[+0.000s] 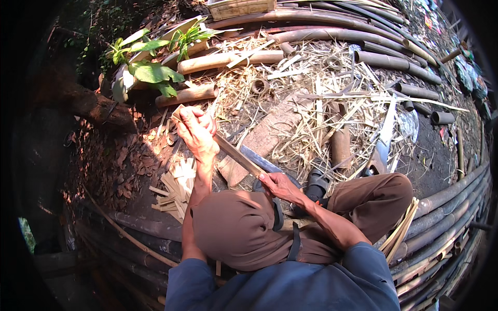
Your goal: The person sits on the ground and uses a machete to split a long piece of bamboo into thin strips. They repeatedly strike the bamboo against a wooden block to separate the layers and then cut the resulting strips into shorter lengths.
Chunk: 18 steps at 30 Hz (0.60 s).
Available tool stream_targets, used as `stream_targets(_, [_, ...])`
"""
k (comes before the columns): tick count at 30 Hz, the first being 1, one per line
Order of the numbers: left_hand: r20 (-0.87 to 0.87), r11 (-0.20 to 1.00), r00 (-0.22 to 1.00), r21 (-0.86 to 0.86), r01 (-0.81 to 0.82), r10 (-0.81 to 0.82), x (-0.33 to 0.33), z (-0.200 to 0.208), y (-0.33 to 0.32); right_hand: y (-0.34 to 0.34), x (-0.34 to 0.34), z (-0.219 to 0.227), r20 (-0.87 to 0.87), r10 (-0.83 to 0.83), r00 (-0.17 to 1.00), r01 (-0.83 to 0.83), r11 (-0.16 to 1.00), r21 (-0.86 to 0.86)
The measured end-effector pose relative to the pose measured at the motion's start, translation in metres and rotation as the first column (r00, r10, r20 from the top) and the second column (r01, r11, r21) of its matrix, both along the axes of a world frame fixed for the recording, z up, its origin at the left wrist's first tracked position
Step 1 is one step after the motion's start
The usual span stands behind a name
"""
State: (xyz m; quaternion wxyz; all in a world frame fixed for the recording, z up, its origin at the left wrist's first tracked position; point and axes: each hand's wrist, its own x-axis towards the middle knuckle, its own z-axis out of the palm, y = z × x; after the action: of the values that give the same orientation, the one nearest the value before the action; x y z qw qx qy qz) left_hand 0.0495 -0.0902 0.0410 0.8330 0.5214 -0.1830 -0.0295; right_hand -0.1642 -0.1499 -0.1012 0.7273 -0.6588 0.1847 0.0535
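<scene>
My left hand (198, 136) is raised left of the middle, its fingers closed round the far end of a bamboo strip (236, 152). The strip slants down to the right across my front. At its near end, my right hand (280, 187) grips it with the thumb on top, close to my bent knee. A flat blue-grey bar (262, 159) lies just beyond the strip; I cannot make out what it is. Under and past it is a reddish-brown slab (275, 124). Split bamboo pieces (174, 194) are heaped on the ground beside my left forearm.
A hand saw (385, 137) lies at the right among bamboo shavings (306, 109). A short bamboo tube (341, 145) stands left of it. Long bamboo poles (332, 34) lie at the back, and more poles (446, 202) at the near right. A leafy plant (153, 70) grows far left.
</scene>
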Motion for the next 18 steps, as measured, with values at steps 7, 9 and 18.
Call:
stream_targets(7, [-0.152, 0.981, 0.974, 0.074, 0.179, -0.166, 0.009, 0.006, -0.015, 0.017, -0.005, -0.012, 0.044, -0.107, 0.993, 0.105, 0.992, 0.065])
stream_targets(9, [-0.249, 0.966, 0.933, -0.076, 0.247, -0.258, 0.019, -0.006, -0.010, -0.003, -0.004, -0.004, 0.036, -0.101, 0.994, 0.102, 0.994, -0.027])
stream_targets(18, [-0.555, 0.981, 0.821, 0.045, 0.189, -0.132, -0.051, -0.140, 0.080, -0.020, 0.052, -0.002, -0.172, 0.166, 0.971, -0.233, 0.816, -0.529])
